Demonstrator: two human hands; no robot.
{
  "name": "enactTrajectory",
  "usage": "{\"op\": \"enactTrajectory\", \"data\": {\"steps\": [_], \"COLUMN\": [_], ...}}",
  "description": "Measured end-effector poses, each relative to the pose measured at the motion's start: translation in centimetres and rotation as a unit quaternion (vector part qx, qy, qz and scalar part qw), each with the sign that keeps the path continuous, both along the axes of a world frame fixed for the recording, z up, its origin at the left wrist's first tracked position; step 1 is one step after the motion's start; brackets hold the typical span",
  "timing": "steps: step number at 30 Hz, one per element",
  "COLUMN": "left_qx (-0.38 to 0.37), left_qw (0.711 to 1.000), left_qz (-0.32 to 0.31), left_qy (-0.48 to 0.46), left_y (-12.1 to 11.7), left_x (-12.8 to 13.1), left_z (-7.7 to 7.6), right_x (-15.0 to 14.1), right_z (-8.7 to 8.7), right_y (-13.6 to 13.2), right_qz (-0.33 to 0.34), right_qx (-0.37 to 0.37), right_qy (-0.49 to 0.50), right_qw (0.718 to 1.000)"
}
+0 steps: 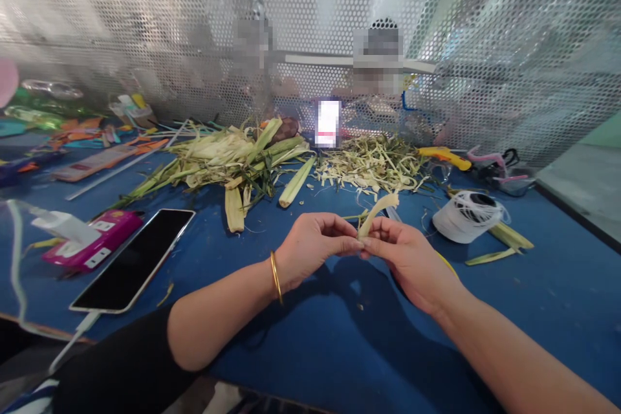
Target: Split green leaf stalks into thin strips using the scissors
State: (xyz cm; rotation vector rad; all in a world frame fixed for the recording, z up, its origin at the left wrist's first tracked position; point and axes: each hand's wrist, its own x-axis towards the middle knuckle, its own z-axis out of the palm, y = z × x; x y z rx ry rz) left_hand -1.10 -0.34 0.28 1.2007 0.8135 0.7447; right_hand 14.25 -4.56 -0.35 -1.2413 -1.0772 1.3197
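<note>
A pale strip of corn husk rises from between my fingertips, its upper end curling to the right. My left hand, with a gold bangle at its wrist, pinches the lower end between thumb and fingers. My right hand pinches the same spot from the other side, and the two thumbs nearly touch. Under the right hand, part of a light blade-like thing and a yellow edge show, mostly hidden. Ahead lie a heap of corn husks and a pile of thin husk scraps.
A spool of white thread sits to the right, near a yellow-handled tool and glasses. On the left are a phone on a cable and a magenta tissue pack. A perforated metal screen bounds the blue table's back.
</note>
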Motion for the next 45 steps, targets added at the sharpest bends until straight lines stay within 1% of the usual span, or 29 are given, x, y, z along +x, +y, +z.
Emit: {"op": "enactTrajectory", "data": {"steps": [6, 9, 13, 16, 18, 21, 23, 24, 25, 26, 28, 29, 30, 31, 32, 33, 36, 40, 43, 45], "left_qx": [-0.024, -0.022, -0.029, -0.036, -0.022, 0.007, -0.001, -0.015, -0.032, -0.052, -0.087, -0.103, -0.117, -0.13, -0.142, -0.153, -0.179, -0.197, -0.182, -0.156], "left_qw": [1.0, 1.0, 0.998, 0.999, 0.999, 0.998, 0.998, 0.998, 0.998, 0.997, 0.995, 0.994, 0.992, 0.991, 0.989, 0.987, 0.983, 0.979, 0.981, 0.985], "left_qz": [-0.011, 0.01, 0.052, 0.028, 0.017, 0.037, 0.05, 0.054, 0.055, 0.054, 0.051, 0.047, 0.042, 0.037, 0.033, 0.027, 0.014, 0.01, 0.021, 0.044], "left_qy": [0.011, 0.017, 0.008, 0.019, 0.033, 0.042, 0.035, 0.029, 0.023, 0.017, 0.003, -0.006, -0.014, -0.021, -0.027, -0.032, -0.044, -0.052, -0.059, -0.064], "left_y": [0.4, 0.4, 0.2, 0.0, 0.0, 0.0, 0.0, 0.0, 0.0, 0.0, 0.0, 0.0, -0.1, -0.1, -0.2, -0.3, -0.4, -0.4, -0.4, -0.4], "left_x": [-0.2, -0.1, 0.0, 0.1, 0.1, 0.0, 0.0, 0.0, 0.0, -0.1, -0.1, -0.1, -0.1, -0.1, -0.1, -0.1, -0.1, -0.2, -0.1, 0.1], "left_z": [-0.5, -0.5, -0.4, -0.4, -0.4, -0.4, -0.4, -0.4, -0.4, -0.4, -0.4, -0.4, -0.4, -0.4, -0.4, -0.4, -0.4, -0.6, -0.8, -0.9], "right_x": [0.1, 0.0, 0.2, 0.3, 0.2, 0.1, 0.2, 0.2, 0.3, 0.4, 0.6, 0.7, 0.8, 0.8, 0.8, 0.8, 0.8, 0.8, 0.8, 0.8], "right_z": [-0.1, -0.1, -0.2, -0.3, -0.2, -0.1, -0.2, -0.2, -0.3, -0.4, -0.6, -0.7, -0.7, -0.8, -0.8, -0.8, -0.8, -0.9, -1.0, -1.1], "right_y": [0.0, 0.1, 0.2, 0.1, 0.0, -0.1, -0.2, -0.3, -0.3, -0.3, -0.3, -0.3, -0.3, -0.4, -0.4, -0.4, -0.4, -0.4, -0.3, -0.3], "right_qz": [-0.011, -0.027, -0.02, -0.014, -0.008, -0.003, -0.019, -0.033, -0.047, -0.057, -0.065, -0.063, -0.063, -0.065, -0.068, -0.07, -0.072, -0.066, -0.06, -0.057], "right_qx": [0.003, 0.01, 0.029, 0.039, 0.047, 0.067, 0.101, 0.134, 0.18, 0.236, 0.355, 0.401, 0.434, 0.456, 0.469, 0.477, 0.486, 0.493, 0.491, 0.471], "right_qy": [-0.002, -0.016, -0.088, -0.136, -0.172, -0.239, -0.285, -0.312, -0.341, -0.372, -0.43, -0.455, -0.475, -0.491, -0.501, -0.506, -0.518, -0.528, -0.52, -0.513], "right_qw": [1.0, 0.999, 0.996, 0.99, 0.984, 0.969, 0.953, 0.94, 0.921, 0.896, 0.828, 0.793, 0.763, 0.74, 0.724, 0.715, 0.7, 0.688, 0.696, 0.715]}}
